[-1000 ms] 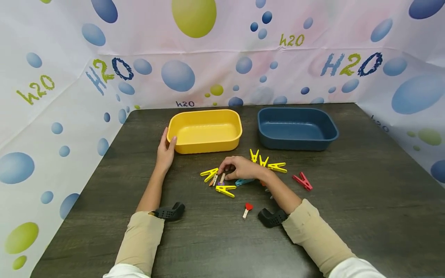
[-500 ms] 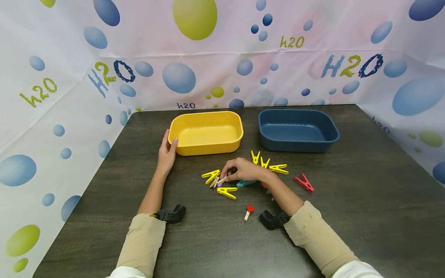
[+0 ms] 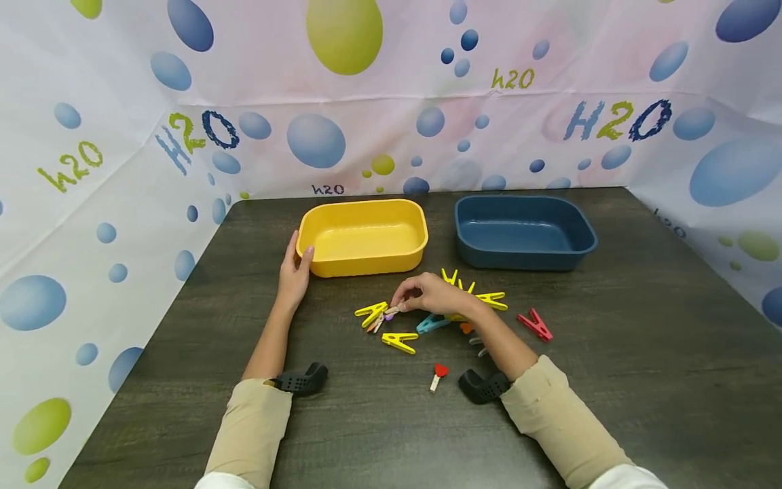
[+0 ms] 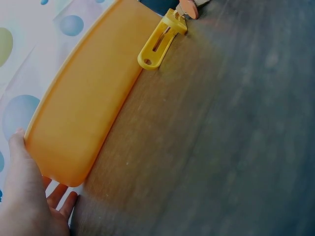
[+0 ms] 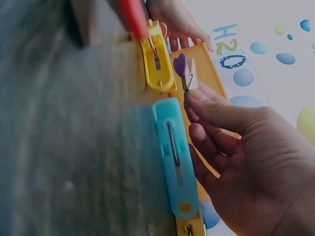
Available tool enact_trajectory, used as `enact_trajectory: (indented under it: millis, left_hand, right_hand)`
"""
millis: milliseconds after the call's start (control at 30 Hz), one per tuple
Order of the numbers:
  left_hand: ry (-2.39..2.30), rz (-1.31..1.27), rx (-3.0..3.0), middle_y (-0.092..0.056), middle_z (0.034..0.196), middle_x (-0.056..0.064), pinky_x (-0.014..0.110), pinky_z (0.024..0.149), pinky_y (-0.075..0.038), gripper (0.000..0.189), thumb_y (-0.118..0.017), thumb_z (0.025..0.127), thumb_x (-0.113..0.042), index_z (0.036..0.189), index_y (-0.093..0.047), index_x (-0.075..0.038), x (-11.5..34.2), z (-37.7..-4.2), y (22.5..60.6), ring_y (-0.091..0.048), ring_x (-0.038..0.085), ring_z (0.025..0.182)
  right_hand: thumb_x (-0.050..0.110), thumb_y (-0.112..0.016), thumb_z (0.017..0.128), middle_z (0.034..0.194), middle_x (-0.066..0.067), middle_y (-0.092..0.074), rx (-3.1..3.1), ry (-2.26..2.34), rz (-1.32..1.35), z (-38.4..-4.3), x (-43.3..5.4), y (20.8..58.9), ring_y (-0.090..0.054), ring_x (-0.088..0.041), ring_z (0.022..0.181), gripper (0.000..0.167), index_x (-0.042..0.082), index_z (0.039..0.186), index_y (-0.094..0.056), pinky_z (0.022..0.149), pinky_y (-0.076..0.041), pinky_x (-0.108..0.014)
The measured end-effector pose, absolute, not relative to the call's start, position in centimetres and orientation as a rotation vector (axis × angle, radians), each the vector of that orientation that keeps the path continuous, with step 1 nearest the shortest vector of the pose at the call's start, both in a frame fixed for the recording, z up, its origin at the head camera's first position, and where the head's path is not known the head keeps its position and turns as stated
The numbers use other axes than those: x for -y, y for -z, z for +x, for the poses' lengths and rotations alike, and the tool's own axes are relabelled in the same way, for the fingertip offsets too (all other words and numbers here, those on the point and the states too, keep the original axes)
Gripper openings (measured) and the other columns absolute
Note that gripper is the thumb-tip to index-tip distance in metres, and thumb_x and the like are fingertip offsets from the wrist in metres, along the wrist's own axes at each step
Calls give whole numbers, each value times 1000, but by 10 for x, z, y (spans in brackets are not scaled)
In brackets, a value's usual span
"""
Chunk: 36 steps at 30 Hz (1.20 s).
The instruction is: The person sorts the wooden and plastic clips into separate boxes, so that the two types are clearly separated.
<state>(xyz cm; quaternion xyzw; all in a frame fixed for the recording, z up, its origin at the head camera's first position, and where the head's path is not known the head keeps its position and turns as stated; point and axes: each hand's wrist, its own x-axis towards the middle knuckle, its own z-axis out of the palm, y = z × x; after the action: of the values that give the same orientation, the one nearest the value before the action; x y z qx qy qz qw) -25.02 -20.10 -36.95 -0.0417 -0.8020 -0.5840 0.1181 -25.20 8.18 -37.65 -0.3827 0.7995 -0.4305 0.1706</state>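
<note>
My right hand (image 3: 429,292) pinches a small wooden clothespin (image 5: 191,74) with a purple heart on it, between thumb and forefinger. Close beside that hand in the right wrist view are a blue clothespin (image 5: 174,162) and a yellow clothespin (image 5: 158,61). More small wooden clothespins (image 3: 377,324) lie left of the pinched one, partly overlapped by a yellow clothespin. At the left end of the yellow bin (image 3: 366,266), my left hand (image 3: 293,280) rests against the corner, its thumb at the front wall and its fairly straight fingers along the side.
A dark blue bin (image 3: 525,259) stands right of the yellow one. Several yellow clothespins (image 3: 492,299) lie by my right wrist, with a red clothespin (image 3: 535,324) further right. A red-heart clothespin (image 3: 439,377) lies nearer me. Patterned sheets (image 3: 379,95) rise behind the table.
My right hand has taken hold of the purple-heart clothespin and shifted slightly right, tilting it from its earlier upright lie. My left hand has stayed at the yellow bin.
</note>
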Motion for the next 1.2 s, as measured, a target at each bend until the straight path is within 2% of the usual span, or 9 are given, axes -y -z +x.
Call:
enact_trajectory:
  millis: [333,567,833,933,1033,1200]
  left_hand:
    - [1709,-111,2350,-13,149,17,42,105,-21,58,-40,100,-22,147,-11,-3,198,-253,369,-21,31,133]
    - [1692,-141,2337,-15,150,10,40,104,-23,62,-43,98,-30,149,-13,-11,207,-275,395,-23,26,133]
    - [1667,-131,2350,-14,151,8,41,105,-22,62,-41,98,-33,149,-11,-16,212,-273,401,-22,25,133]
    - [1693,-120,2350,-14,150,11,41,105,-22,60,-41,99,-30,149,-12,-12,208,-265,389,-22,27,133]
    - [1718,-119,2340,-13,150,13,41,105,-22,60,-42,99,-26,148,-12,-9,207,-263,385,-22,28,133]
    - [1664,-112,2340,-16,150,10,38,104,-24,61,-43,98,-32,149,-14,-13,213,-274,400,-25,25,132]
  right_hand:
    - [4,-60,89,86,-1,-62,-2265,1281,-1050,-255,-89,371,-53,-17,76,11,3,96,-68,70,-45,-29]
    - [2,-61,87,86,-6,-63,-2316,1295,-1008,-257,-92,364,-51,-19,74,10,0,95,-67,65,-43,-27]
    - [-4,-58,87,88,-16,-63,-2325,1286,-978,-240,-86,334,-51,-27,75,11,-8,95,-65,64,-42,-26]
    - [-3,-59,87,90,-15,-63,-2348,1281,-955,-239,-85,327,-51,-25,75,11,-7,96,-66,65,-42,-27]
    - [1,-61,87,88,-8,-64,-2390,1275,-942,-250,-85,336,-51,-23,74,10,-1,94,-68,65,-41,-28]
    - [6,-63,87,86,-2,-64,-2453,1285,-908,-267,-83,348,-51,-21,75,8,5,91,-69,65,-42,-29]
